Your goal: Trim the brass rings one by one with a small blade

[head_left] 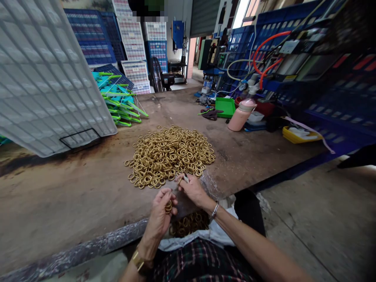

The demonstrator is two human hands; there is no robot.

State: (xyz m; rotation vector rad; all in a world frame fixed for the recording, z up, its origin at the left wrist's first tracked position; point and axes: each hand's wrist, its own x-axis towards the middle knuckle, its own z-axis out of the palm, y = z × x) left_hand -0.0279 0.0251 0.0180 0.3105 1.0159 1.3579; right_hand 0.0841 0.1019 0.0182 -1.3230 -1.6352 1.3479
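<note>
Brown surface (73, 196); gold rings (173, 154) heaped mid-frame. Just below, my left hand (160, 213) curls its fingers round several rings (168, 207); my right hand (194, 191) pinches one ring (180, 181).

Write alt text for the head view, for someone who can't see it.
A person's left hand holds several gold-coloured rings over a brown table, the right hand beside it at the near edge of a large pile of rings. A white crate stands at left; a pink bottle and green tray sit to the right.
</note>
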